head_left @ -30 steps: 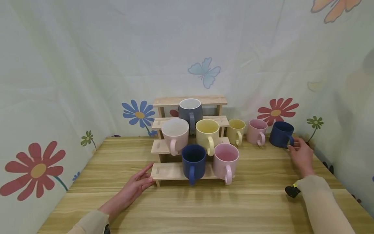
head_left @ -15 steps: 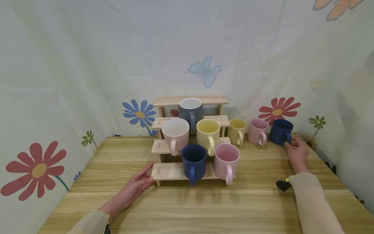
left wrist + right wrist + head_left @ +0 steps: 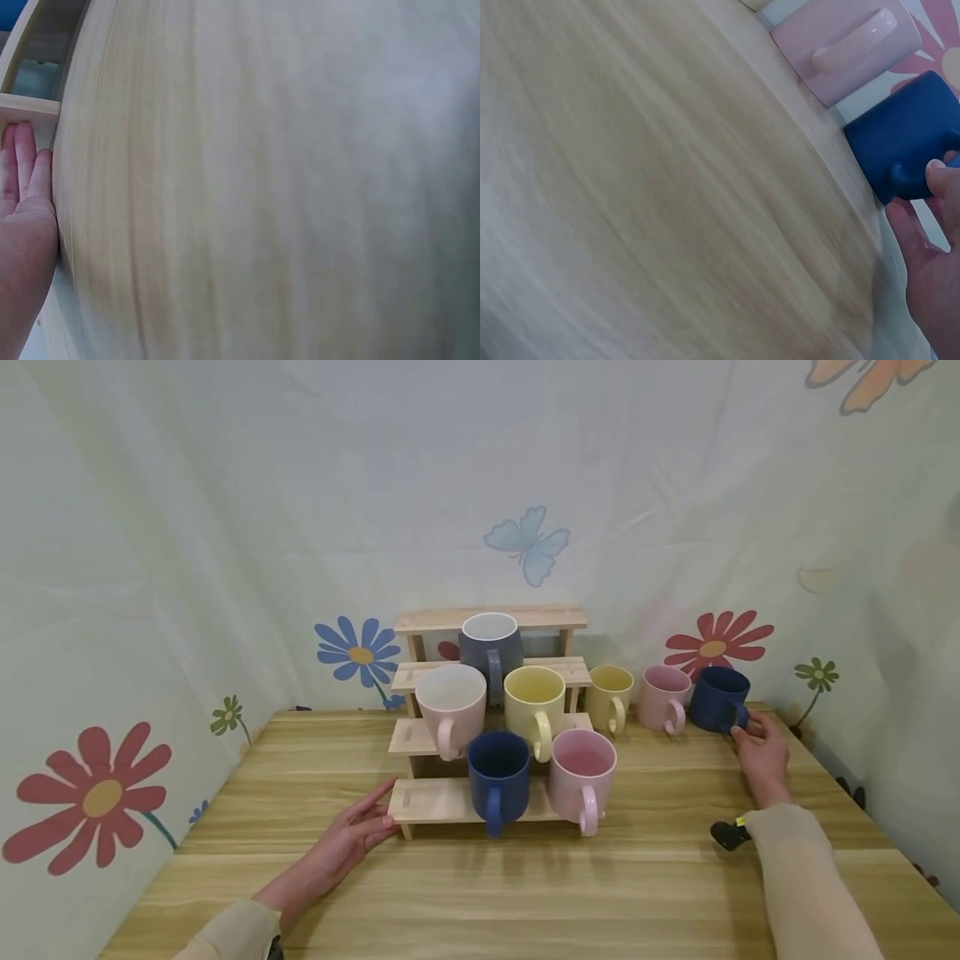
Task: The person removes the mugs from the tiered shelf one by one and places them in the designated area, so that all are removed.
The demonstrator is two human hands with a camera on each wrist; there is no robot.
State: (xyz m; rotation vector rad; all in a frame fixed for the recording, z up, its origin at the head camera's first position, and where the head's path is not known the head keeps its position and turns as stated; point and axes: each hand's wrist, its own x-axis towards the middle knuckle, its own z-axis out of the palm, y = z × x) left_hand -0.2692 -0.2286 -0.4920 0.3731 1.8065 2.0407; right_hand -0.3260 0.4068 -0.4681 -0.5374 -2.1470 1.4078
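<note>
At the far right of the table, my right hand pinches the handle of a dark blue mug; in the right wrist view the thumb lies on that handle. The mug stands upright in line with a pink mug and a yellow mug. My left hand, fingers extended, touches the left end of the lowest step of a tiered wooden stand. In the left wrist view its fingertips are right at the step's wood.
The stand bears a grey mug, a pale pink mug, a yellow mug, a blue mug and a pink mug, handles frontward. Behind the wooden table hangs a flower-printed curtain.
My right hand has shifted the blue mug slightly left and back, closer to the pink one, its handle still between the fingers. The left hand and the stand stay as they were.
</note>
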